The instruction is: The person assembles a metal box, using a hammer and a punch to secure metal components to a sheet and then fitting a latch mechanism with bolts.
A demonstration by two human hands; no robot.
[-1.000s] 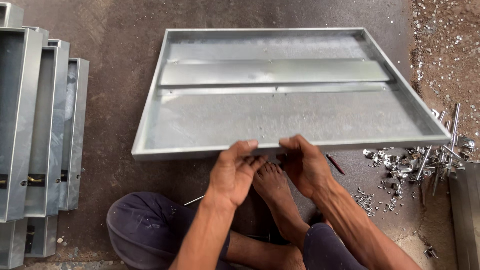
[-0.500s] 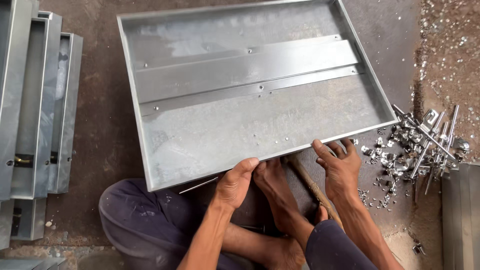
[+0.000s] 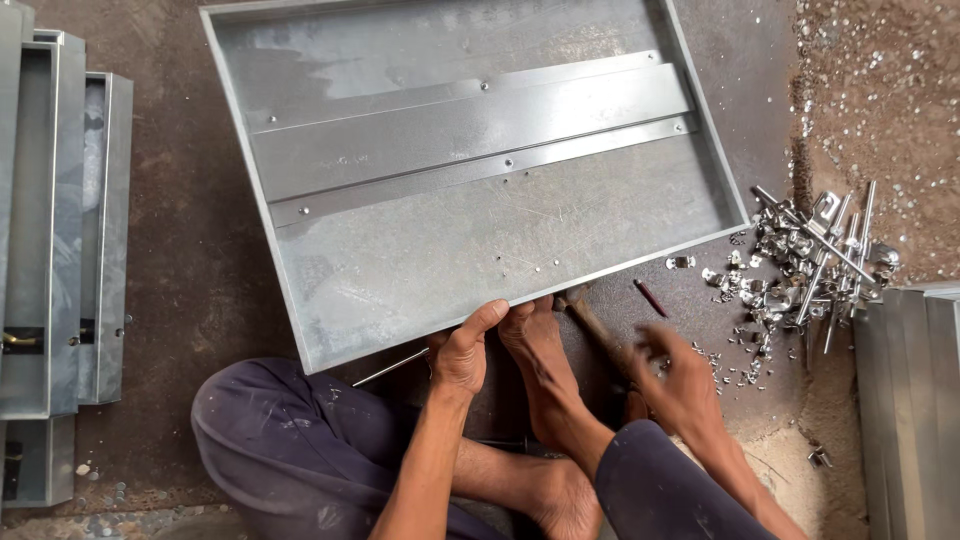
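Here the large galvanised sheet-metal tray fills the upper middle of the frame, lying skewed on the concrete floor, with its near rim running from lower left up toward the right. The left hand grips that near rim at lower centre, its fingers clamped over the edge with the thumb on top, which looks like a way to steady the tray and keep it from sliding. A bare foot sits just beside that hand, its toes against the same rim, seemingly bracing it as well. The right hand, blurred at lower right, is off the tray and low over the floor, next to a wooden handle that pokes out from under the rim; whether its fingers are closed on anything I cannot tell. A heap of small metal fittings and rods lies at the right, within easy reach. Stacked metal channels line the left edge.

Against half a second ago, the tray has swung further, its right corner now higher in the frame. The right hand, then hooked on the rim, has let go and dropped toward the floor, while the left hand keeps its hold.
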